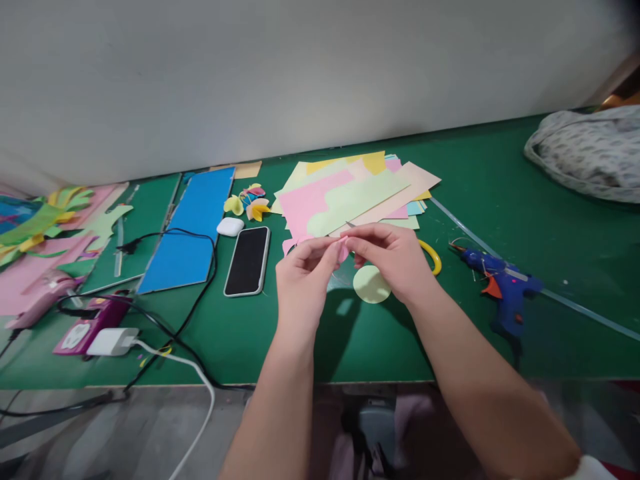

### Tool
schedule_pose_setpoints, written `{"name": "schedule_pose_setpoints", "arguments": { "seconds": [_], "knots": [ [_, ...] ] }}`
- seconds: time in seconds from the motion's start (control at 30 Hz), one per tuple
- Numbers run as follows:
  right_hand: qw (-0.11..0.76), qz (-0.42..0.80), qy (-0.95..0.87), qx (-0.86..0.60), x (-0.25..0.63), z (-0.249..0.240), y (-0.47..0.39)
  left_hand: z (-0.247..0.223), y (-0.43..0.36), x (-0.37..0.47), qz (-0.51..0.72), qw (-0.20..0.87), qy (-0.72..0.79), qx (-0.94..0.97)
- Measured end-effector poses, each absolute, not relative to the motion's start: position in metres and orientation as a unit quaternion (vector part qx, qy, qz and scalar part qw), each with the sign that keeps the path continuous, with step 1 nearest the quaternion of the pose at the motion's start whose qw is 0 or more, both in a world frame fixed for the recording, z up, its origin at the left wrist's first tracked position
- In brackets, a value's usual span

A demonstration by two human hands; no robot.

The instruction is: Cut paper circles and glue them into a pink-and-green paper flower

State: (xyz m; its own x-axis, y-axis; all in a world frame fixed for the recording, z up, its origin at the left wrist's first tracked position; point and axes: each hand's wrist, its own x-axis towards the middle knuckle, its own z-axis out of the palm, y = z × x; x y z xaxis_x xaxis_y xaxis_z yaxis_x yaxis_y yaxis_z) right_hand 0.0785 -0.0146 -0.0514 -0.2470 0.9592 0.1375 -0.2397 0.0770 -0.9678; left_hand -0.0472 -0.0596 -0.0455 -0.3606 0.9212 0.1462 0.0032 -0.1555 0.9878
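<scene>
Both hands meet above the green table, pinching a small pink paper piece (343,249) between them. My left hand (306,277) is closed on its left side, and my right hand (393,257) is closed on its right side. Beneath my right hand lies a pale green paper circle (372,285). Yellow-handled scissors (433,259) are partly hidden by that same hand, with a blade tip showing above the fingers. Just beyond the hands spreads a pile of coloured paper (357,190), pink, green, yellow and peach.
A phone (247,261), white case (231,227), small paper flowers (255,202) and blue board (193,233) are at the left, beside cables and a purple power strip (95,323). Right stand a blue glue gun (505,287) and patterned cloth (587,153).
</scene>
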Motion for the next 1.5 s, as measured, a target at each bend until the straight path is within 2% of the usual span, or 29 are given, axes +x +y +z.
{"name": "schedule_pose_setpoints", "arguments": {
  "seconds": [0.4, 0.67, 1.03, 1.3, 1.5],
  "knots": [
    [0.517, 0.609, -0.5, -0.333, 0.0792, -0.0531, -0.0116, -0.0432, -0.0577, -0.0482, 0.639, 0.378, 0.551, 0.383],
    [0.474, 0.601, -0.54, -0.35, 0.0799, -0.0491, -0.0152, -0.0432, -0.0604, -0.0465, 0.639, 0.343, 0.54, 0.428],
    [0.471, 0.582, -0.557, -0.36, 0.0802, -0.0485, -0.0151, -0.0436, -0.0588, -0.0476, 0.638, 0.365, 0.541, 0.408],
    [0.519, 0.566, -0.532, -0.357, 0.0786, -0.0513, -0.0135, -0.0446, -0.0584, -0.0473, 0.603, 0.422, 0.551, 0.394],
    [0.529, 0.552, -0.532, -0.366, 0.0782, -0.053, -0.0136, -0.0452, -0.0579, -0.0472, 0.594, 0.409, 0.56, 0.408]
  ]
}}
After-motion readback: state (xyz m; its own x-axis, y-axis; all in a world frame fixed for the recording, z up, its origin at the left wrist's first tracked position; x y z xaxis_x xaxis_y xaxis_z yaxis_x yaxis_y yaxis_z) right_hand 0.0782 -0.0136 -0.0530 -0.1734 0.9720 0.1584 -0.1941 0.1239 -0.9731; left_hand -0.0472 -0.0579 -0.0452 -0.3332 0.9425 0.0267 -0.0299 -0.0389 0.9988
